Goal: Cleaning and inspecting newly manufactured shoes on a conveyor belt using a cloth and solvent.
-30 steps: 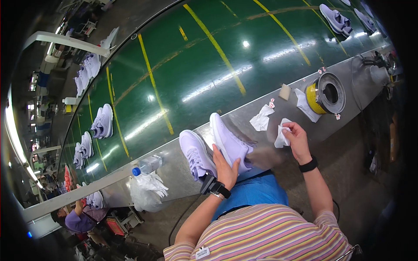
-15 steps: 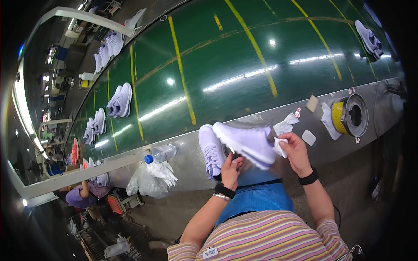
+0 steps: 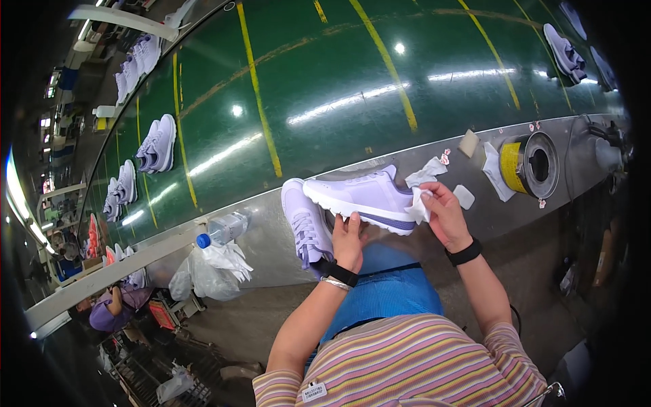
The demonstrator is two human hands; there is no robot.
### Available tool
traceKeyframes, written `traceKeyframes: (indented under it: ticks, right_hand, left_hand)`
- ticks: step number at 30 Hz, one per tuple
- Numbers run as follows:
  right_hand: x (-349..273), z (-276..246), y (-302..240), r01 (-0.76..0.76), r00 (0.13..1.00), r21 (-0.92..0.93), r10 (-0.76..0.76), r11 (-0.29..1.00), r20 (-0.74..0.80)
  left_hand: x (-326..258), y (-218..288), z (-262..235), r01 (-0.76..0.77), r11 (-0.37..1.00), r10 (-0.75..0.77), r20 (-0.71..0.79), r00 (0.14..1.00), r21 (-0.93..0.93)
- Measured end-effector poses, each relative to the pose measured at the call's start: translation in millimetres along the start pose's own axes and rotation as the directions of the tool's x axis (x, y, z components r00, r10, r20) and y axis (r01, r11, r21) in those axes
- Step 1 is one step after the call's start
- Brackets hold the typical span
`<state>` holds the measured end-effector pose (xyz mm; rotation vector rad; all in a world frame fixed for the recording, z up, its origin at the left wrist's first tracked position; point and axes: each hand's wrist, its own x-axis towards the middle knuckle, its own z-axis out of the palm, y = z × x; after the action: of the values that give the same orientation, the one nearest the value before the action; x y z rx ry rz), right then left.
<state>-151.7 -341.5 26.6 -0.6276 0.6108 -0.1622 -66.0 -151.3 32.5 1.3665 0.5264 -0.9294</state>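
A lavender sneaker (image 3: 363, 197) with a white and purple sole lies on its side in my left hand (image 3: 349, 243), whose fingers grip it by the sole. Close to the heel, my right hand (image 3: 444, 214) pinches a crumpled white cloth (image 3: 418, 205) that touches or nearly touches the sole's heel end. To the left, a second lavender sneaker (image 3: 305, 224) rests on the metal ledge, laces up, its toe beside the held one. Another crumpled white cloth (image 3: 427, 171) lies just beyond my right hand.
A green conveyor belt (image 3: 325, 122) with yellow lines carries sneaker pairs (image 3: 157, 144). Along the metal ledge (image 3: 264, 237) sit a bottle (image 3: 227, 228), plastic bag (image 3: 210, 275), white pad (image 3: 464, 197), beige block (image 3: 468, 143) and yellow-labelled can (image 3: 529, 165). A co-worker (image 3: 112, 308) is at far left.
The held sneaker has turned, so more of its side and purple sole shows. My left fingers have shifted along the sole. The whole view has shifted slightly.
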Motion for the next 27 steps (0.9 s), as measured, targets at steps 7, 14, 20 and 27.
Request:
traceKeyframes:
  ticks: [7, 14, 20, 27]
  right_hand:
    - [-5, -10, -15, 0.018, 0.999, 0.119, -0.013, 0.993, -0.045]
    - [-30, -15, -10, -0.16, 0.982, 0.005, 0.159, 0.987, 0.099]
    - [-57, -9, -7, -0.288, 0.943, -0.051, 0.293, 0.956, 0.157]
    - [-64, -20, -23, -0.191, 0.98, -0.163, 0.196, 0.968, 0.017]
  left_hand:
    - [-13, -17, -8, -0.056, 0.977, 0.07, 0.058, 0.996, -0.206]
    - [-15, -30, -16, -0.077, 0.951, 0.097, 0.054, 0.994, -0.3]
    - [-11, -45, -20, -0.06, 0.946, 0.064, 0.003, 0.998, -0.32]
    - [6, -42, -18, -0.062, 0.914, 0.016, -0.119, 0.993, -0.401]
